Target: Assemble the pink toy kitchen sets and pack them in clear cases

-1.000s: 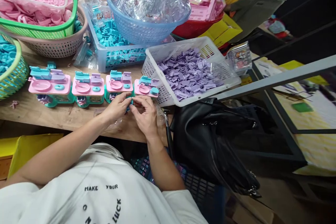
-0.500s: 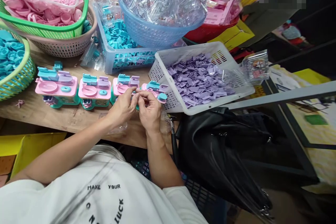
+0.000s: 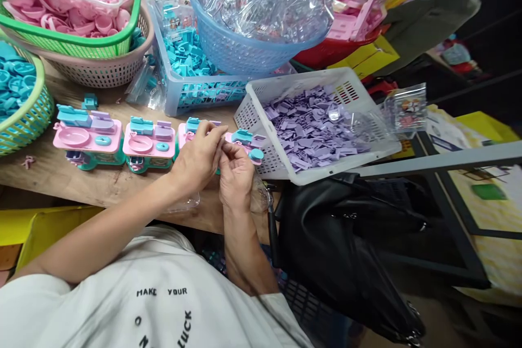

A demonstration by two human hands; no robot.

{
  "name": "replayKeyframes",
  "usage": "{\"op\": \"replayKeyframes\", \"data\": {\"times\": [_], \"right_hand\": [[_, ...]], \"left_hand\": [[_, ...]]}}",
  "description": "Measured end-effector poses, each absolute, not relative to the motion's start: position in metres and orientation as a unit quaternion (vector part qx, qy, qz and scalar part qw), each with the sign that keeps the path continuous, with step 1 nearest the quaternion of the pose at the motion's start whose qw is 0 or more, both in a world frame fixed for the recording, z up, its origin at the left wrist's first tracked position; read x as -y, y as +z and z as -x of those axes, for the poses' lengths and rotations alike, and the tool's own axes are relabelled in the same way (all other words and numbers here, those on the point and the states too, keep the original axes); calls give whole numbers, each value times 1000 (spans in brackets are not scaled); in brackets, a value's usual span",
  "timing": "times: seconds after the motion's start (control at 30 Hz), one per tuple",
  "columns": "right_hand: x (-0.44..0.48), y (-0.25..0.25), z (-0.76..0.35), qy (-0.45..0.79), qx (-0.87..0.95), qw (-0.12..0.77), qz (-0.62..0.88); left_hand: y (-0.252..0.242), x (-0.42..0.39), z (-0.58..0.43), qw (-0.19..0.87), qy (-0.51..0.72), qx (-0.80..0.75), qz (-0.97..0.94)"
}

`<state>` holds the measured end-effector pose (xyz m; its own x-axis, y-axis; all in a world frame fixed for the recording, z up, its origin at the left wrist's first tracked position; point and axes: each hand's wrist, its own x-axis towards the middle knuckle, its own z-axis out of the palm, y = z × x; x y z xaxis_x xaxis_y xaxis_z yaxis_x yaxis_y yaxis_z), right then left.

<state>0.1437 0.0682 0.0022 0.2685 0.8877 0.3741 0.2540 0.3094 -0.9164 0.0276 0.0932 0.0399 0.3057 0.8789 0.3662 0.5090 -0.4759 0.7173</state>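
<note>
Head camera, looking down over my white shirt at the desk (image 3: pixel 81 185): my left hand (image 3: pixel 199 159) and my right hand (image 3: pixel 235 176) are pressed together at the near edge, fingers curled and pinched on the rightmost toy set (image 3: pixel 249 144). Its pink top and a round teal piece poke out at 1 o'clock from my knuckles. A sliver of teal shows between my palms, but I cannot tell what small part my fingertips are gripping.

My left hand covers most of the third toy set (image 3: pixel 191 125), of which only a teal and pink corner shows. Toward 9 o'clock the row goes on with the second toy set (image 3: pixel 149 144) and the first toy set (image 3: pixel 87 136), both upright and side by side.

At 2 o'clock, just beside the rightmost toy set, is the white basket (image 3: pixel 297 77) full of purple pieces (image 3: pixel 314 125). At 12 o'clock stands the pale blue crate (image 3: pixel 196 95) of teal parts, and behind it is the round blue basket (image 3: pixel 244 49) heaped with clear plastic. At 10 o'clock the green basket (image 3: pixel 81 43) holds pink parts.

A crumpled clear bag (image 3: pixel 261 198) lies against my right wrist. The black bag (image 3: pixel 338 239) hangs off the desk edge at 4 o'clock.
</note>
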Motion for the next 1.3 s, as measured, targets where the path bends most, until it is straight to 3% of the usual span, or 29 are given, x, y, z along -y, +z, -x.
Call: {"op": "replayKeyframes", "data": {"times": [0.1, 0.3, 0.57, 0.9, 1.3], "right_hand": [[-75, 9, -153, 149, 577, 567, 569], [-96, 5, -165, -59, 694, 404, 593], [-96, 6, -174, 2, 752, 394, 528], [-97, -1, -184, -115, 789, 327, 507], [-99, 0, -183, -135, 798, 357, 466]], "left_hand": [[54, -102, -19, 175, 301, -482, -804], [73, -126, -14, 113, 141, -463, -868], [74, -149, -20, 67, 54, -422, -903], [81, -140, -16, 43, 2, -400, -915], [81, -139, -14, 29, -3, -395, -918]]}}
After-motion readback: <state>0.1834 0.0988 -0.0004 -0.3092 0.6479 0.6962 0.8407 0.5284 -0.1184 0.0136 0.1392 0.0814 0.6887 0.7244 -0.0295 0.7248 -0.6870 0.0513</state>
